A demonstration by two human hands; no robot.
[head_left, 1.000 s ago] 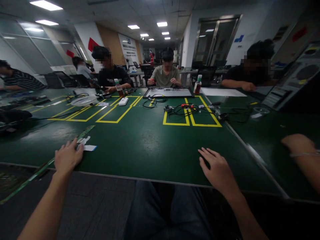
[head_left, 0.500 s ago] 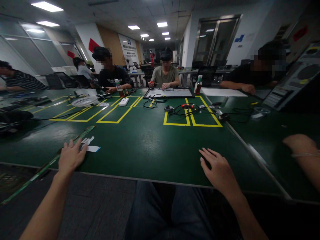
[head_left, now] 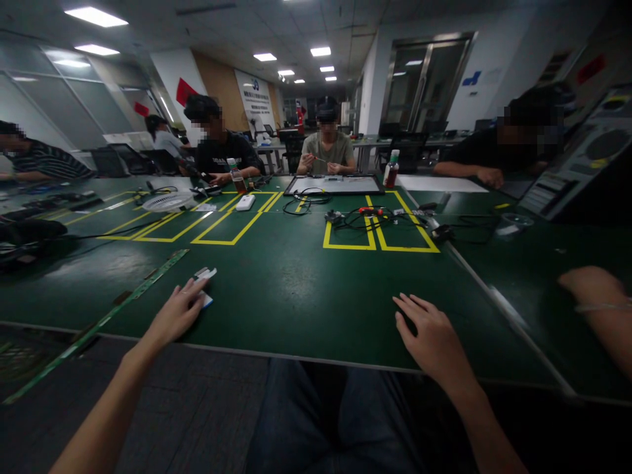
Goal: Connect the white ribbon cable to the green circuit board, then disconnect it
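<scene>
The left hand (head_left: pixel 180 311) lies low over a white ribbon cable (head_left: pixel 208 301) with a blue edge, left of centre in the frame; the fingers hide part of it, so I cannot tell whether they grip it or only rest on it. The right hand (head_left: pixel 427 332), right of centre, is palm down and loosely spread, holding nothing. Left of the left hand, a long green circuit board strip (head_left: pixel 157 277) slants across the edge of the green counter (head_left: pixel 291 296) toward the lower left corner. Beyond, yellow tape rectangles (head_left: pixel 348 248) mark the counter; a red-handled tool (head_left: pixel 370 211) lies among black cables. Another person's forearm (head_left: pixel 605 299) enters at the right edge, below a computer tower (head_left: pixel 585 158).
</scene>
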